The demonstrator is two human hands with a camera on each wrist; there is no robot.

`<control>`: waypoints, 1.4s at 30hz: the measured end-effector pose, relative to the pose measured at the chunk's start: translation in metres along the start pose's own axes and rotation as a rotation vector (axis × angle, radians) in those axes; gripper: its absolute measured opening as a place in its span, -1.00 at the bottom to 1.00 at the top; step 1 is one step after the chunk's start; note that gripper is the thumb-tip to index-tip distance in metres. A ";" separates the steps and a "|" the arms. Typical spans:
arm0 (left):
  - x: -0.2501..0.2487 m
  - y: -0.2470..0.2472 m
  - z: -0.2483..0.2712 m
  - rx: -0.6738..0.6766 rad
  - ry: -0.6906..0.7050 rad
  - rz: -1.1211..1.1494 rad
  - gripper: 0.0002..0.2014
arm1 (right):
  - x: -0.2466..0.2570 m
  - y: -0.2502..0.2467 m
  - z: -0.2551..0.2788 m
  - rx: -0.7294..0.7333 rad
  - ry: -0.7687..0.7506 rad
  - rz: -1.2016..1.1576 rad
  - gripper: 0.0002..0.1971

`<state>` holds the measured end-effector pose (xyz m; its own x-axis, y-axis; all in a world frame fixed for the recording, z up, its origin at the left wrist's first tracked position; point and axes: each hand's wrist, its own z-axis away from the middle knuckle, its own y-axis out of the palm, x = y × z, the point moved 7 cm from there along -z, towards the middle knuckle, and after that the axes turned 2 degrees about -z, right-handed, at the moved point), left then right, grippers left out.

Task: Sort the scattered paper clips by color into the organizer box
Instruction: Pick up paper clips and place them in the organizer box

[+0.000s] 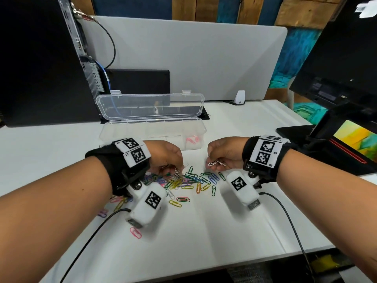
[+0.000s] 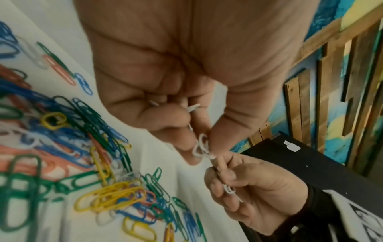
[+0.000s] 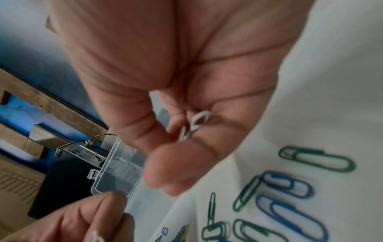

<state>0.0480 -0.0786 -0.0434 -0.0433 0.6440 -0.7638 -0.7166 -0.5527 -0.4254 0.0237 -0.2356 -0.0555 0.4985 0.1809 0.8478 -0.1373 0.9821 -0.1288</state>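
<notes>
Mostly hidden: the fingertips of the left hand (image 1: 165, 155) are cut off behind its knuckles in the head view; the left wrist cam shows it curled round a few white clips (image 2: 202, 148), pinched btwn thumb & fingers. The right hand (image 1: 225, 153) is also curled, grasping a small bunch of white clips (image 1: 215, 163); how many can't be counted, too blurred. Both hands hover just above the clip pile (image 1: 183, 181) on the white desk (image 1: 234, 221): green, blue, yellow, orange, pink clips mixed, w/ a few strays nearer the body, partly covered by the left wrist cam (image 1: 148, 203). The clear organizer box (image 1: 142, 129) sits just behind the hands, lid up; some pink clips (image 1: 192, 138) lie in its right end compartment, other compartments hard to make out thru the plastic. A PC tower (image 1: 40, 58) stands at left, a monitor (image 1: 346, 58) at right, a grey divider (image 1: 193, 58) behind. Wrist tags read L1, R1, R2; other markings unreadable.
</notes>
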 end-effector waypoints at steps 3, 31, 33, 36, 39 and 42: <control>0.002 -0.006 0.000 -0.029 -0.004 0.092 -0.72 | 0.005 0.005 -0.003 0.001 -0.024 -0.063 -0.74; -0.035 -0.082 -0.052 -0.351 -0.023 0.430 -0.90 | 0.095 0.023 -0.060 -0.046 -0.008 -0.419 -0.59; -0.037 -0.079 -0.055 -0.346 -0.018 0.427 -0.90 | 0.094 0.024 -0.060 -0.034 -0.016 -0.435 -0.57; -0.038 -0.078 -0.057 -0.361 -0.012 0.466 -0.93 | 0.094 0.026 -0.056 -0.022 -0.036 -0.447 -0.45; -0.036 -0.078 -0.059 -0.387 -0.001 0.517 -0.88 | 0.094 0.026 -0.050 -0.019 -0.071 -0.469 -0.44; -0.036 -0.077 -0.060 -0.392 0.019 0.539 -0.84 | 0.090 0.019 -0.042 -0.029 -0.121 -0.424 -0.53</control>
<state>0.1469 -0.0908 -0.0122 -0.3093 0.2165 -0.9260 -0.2916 -0.9484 -0.1243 0.1025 -0.1984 -0.0031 0.4013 -0.2439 0.8829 0.0823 0.9696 0.2305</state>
